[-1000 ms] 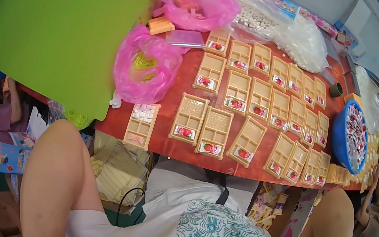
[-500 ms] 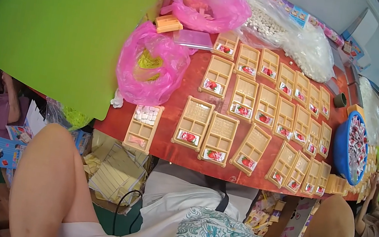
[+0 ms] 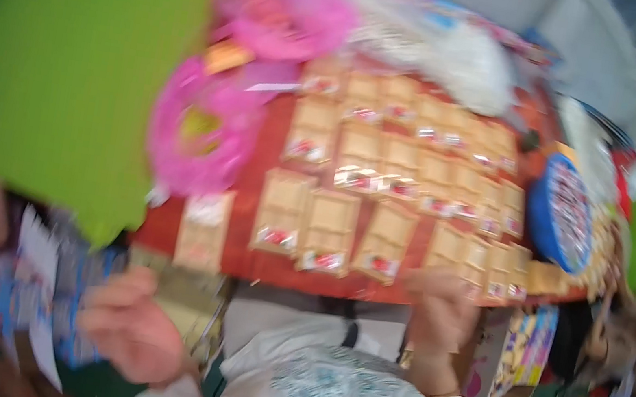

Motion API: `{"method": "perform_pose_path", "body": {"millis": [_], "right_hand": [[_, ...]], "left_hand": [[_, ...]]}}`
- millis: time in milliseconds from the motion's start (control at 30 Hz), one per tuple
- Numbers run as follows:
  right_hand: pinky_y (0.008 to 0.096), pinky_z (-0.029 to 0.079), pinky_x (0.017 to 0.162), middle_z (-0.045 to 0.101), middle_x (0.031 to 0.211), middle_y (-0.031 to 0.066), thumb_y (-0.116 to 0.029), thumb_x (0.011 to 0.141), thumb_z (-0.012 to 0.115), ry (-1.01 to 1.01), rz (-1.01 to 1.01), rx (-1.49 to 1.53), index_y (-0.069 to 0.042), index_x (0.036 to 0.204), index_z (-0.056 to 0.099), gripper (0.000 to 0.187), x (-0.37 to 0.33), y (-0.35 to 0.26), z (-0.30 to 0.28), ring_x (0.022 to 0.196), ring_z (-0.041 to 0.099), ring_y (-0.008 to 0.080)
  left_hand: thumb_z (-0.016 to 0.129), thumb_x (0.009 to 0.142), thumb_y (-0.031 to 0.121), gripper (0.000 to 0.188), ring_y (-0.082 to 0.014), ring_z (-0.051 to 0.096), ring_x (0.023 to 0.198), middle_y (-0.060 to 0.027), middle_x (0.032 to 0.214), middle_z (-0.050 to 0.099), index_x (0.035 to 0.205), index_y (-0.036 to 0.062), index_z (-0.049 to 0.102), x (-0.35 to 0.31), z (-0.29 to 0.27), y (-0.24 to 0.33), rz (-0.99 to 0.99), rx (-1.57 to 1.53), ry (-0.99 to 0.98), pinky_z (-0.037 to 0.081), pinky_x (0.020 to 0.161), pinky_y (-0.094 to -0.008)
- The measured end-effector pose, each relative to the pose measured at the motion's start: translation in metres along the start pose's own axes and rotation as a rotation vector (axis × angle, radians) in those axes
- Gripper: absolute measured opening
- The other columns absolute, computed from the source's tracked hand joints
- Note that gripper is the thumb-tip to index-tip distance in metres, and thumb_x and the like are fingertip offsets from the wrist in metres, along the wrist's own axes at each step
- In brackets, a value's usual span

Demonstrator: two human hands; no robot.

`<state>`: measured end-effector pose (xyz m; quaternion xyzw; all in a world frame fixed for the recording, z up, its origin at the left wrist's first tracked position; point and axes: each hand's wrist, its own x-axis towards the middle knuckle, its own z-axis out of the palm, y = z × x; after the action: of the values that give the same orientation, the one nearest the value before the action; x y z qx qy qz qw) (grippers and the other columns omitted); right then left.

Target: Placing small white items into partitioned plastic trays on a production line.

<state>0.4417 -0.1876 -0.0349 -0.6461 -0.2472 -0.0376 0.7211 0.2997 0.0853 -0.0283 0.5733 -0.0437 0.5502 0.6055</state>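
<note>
My left hand is raised in front of the table's near left edge, palm partly showing and fingers bent. Motion smears it, and nothing can be made out in it. My right hand is over the near edge of the table, close to the nearest tan compartment trays. Its fingers are too blurred to read. Several such trays stand in rows on the red table, with a small red and white packet in most of them. At the near left, another tray holds white pieces in its far end.
Two pink plastic bags sit at the left beside a green panel. Toward the back lies a clear bag of white pieces. A blue basin full of small packets stands at the right. A person is at the far right.
My bent arms have lowered, bringing both hands into view. The view has shifted, so the table and trays appear farther left, and the picture is now blurred.
</note>
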Motion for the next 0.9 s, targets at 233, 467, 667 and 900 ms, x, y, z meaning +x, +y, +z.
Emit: {"method": "perform_pose_path", "body": {"millis": [233,467,667,900], "right_hand": [[0.0302,0.044,0.078,0.06,0.091,0.0132,-0.008,0.087,0.05,0.314,0.525,0.303,0.005,0.088,0.059,0.015,-0.038,0.07,-0.076,0.082,0.057,0.0186],[0.0393,0.044,0.092,0.052,0.123,0.0219,-0.02,0.091,0.046,0.654,0.403,0.753,0.008,0.119,0.048,0.039,-0.036,0.037,-0.151,0.11,0.053,0.0303],[0.0415,0.04,0.095,0.048,0.128,0.0216,-0.022,0.093,0.043,0.65,0.399,0.808,0.007,0.121,0.046,0.04,-0.042,0.014,-0.171,0.118,0.048,0.0319],[0.0371,0.033,0.101,0.039,0.137,0.0173,-0.024,0.092,0.045,-0.651,-0.301,0.315,0.009,0.129,0.038,0.051,0.0,-0.126,-0.123,0.12,0.046,0.0261]], "left_hand": [[0.05,0.087,0.017,0.022,-0.0237,0.059,0.087,-0.0191,0.099,0.061,0.097,-0.0027,0.052,-0.122,0.046,-0.064,-1.104,-0.149,-0.462,0.046,0.085,-0.0365],[0.05,0.088,0.023,0.053,-0.0265,0.046,0.121,-0.0191,0.133,0.046,0.132,-0.0053,0.038,-0.123,0.096,-0.077,-1.387,-0.605,-0.833,0.036,0.099,-0.0363],[0.051,0.088,0.03,0.063,-0.0326,0.044,0.123,-0.0224,0.134,0.042,0.137,-0.0036,0.03,-0.134,0.115,-0.079,-1.443,-0.62,-0.936,0.036,0.099,-0.0405],[0.052,0.087,0.018,0.05,-0.0343,0.05,0.116,-0.0226,0.128,0.048,0.13,-0.0041,0.039,-0.121,0.145,-0.072,-1.413,-0.579,-1.017,0.038,0.099,-0.0424]]}}
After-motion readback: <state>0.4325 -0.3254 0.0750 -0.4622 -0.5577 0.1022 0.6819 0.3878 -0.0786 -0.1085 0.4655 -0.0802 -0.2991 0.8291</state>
